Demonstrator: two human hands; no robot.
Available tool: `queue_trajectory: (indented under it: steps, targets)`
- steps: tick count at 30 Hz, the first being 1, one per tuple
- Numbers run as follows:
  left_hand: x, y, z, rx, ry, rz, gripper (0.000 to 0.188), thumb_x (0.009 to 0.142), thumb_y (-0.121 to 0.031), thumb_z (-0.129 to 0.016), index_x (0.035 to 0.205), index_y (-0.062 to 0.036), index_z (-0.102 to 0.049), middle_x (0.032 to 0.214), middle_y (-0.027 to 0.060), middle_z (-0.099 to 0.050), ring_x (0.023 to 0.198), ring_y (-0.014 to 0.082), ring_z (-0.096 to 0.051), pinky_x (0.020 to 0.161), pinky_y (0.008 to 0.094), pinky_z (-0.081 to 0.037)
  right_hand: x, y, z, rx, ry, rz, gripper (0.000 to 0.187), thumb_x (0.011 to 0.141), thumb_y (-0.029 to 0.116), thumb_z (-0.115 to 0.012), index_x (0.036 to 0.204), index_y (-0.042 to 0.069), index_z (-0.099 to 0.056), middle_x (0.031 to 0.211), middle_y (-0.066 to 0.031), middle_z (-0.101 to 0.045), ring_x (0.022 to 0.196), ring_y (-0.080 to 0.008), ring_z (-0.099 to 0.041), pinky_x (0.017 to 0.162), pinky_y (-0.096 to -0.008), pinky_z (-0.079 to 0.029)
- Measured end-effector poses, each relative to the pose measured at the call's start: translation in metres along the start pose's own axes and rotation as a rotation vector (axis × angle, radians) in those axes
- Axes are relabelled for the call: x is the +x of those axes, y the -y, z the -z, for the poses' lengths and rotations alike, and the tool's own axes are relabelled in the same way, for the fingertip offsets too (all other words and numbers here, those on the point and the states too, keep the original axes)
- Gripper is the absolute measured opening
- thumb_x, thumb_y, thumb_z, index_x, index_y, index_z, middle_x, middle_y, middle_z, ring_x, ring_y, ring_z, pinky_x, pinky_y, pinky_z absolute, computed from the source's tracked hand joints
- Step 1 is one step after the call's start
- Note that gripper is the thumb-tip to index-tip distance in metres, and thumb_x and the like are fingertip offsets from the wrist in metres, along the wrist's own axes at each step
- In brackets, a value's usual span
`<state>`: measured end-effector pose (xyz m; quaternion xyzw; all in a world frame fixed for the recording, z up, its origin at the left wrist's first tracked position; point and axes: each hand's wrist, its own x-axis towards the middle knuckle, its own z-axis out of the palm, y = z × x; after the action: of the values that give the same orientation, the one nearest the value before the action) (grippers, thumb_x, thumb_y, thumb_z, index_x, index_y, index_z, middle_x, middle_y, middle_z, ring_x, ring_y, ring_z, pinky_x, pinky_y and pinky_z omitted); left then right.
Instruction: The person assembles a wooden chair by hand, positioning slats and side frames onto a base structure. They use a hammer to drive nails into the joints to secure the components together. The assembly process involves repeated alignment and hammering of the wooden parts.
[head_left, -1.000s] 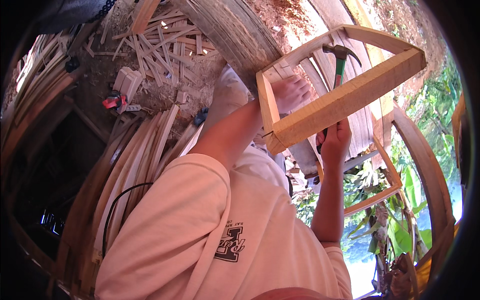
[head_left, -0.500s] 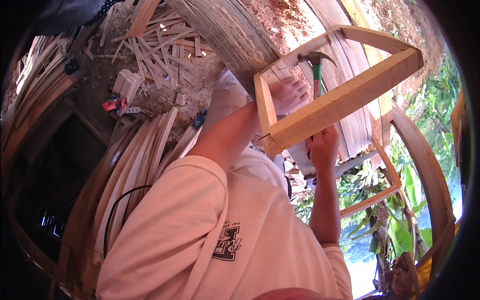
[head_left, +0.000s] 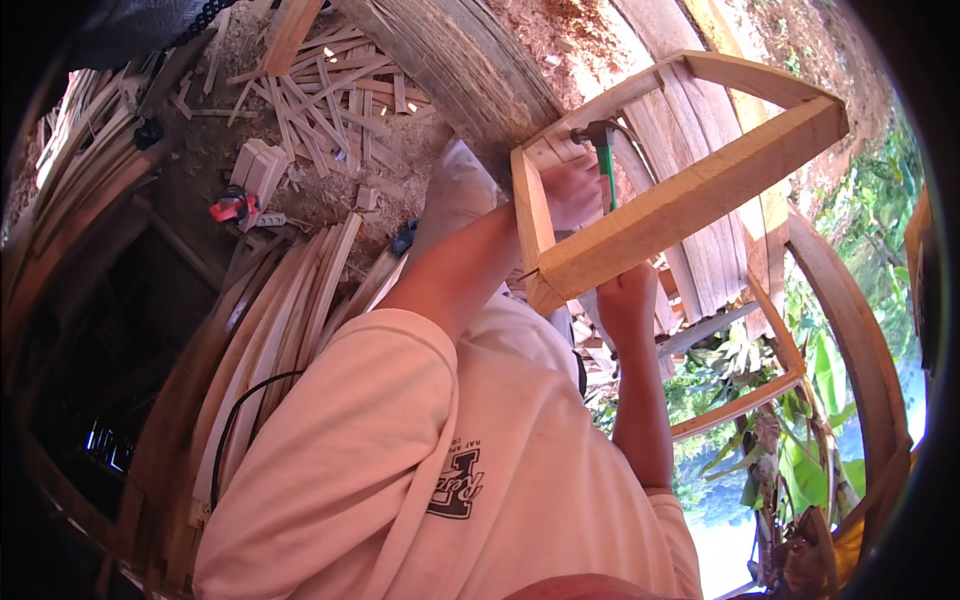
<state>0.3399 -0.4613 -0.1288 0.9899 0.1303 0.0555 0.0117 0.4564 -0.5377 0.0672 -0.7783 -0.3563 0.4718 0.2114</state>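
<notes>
Nail [head_left: 528, 274] protrudes at left corner of four-sided wooden frame [head_left: 690, 198] over planks [head_left: 715, 260]; corners look joined, nail seemingly not fully driven. Left hand [head_left: 572, 195] inside frame, blurred, grip unclear. Claw hammer [head_left: 606, 165] alongside, right hand [head_left: 628, 292] wrapped round handle.

my bare left forearm [head_left: 455, 265] slants up and rightward to my left hand [head_left: 570, 195], whose blurred fingers [head_left: 587, 183] look bent, while my bare right forearm [head_left: 643, 400] rises almost straight, leaning slightly left, to my right hand [head_left: 628, 290], curled into a grip below the other, the two near but apart.
</notes>
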Motion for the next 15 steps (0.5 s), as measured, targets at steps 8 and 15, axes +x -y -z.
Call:
queue_trajectory:
  steps: [8,15]
  targets:
    - [0.006,0.005,0.021,-0.119,0.013,0.062,0.035,0.09,-0.03,-0.055,0.115,-0.0072,-0.065,0.113,0.0059,-0.065,0.11,0.0224,-0.057,0.099,0.0372,-0.04,-0.001,-0.02,-0.01,0.01,-0.091,0.183,0.021,0.104,0.012,-0.05,0.114,-0.002,-0.061,0.069,-0.0087,-0.058,0.051,-0.0135,-0.053,0.049,-0.0305,-0.04]
    - [0.006,0.002,0.021,-0.129,0.097,0.071,0.033,0.089,-0.029,-0.055,0.112,-0.0082,-0.067,0.11,0.004,-0.065,0.107,0.0218,-0.057,0.097,0.0379,-0.04,-0.005,0.023,0.007,0.264,-0.184,-0.125,0.02,0.105,0.012,-0.048,0.11,-0.002,-0.061,0.066,-0.0074,-0.055,0.061,-0.0147,-0.058,0.056,-0.0331,-0.043]
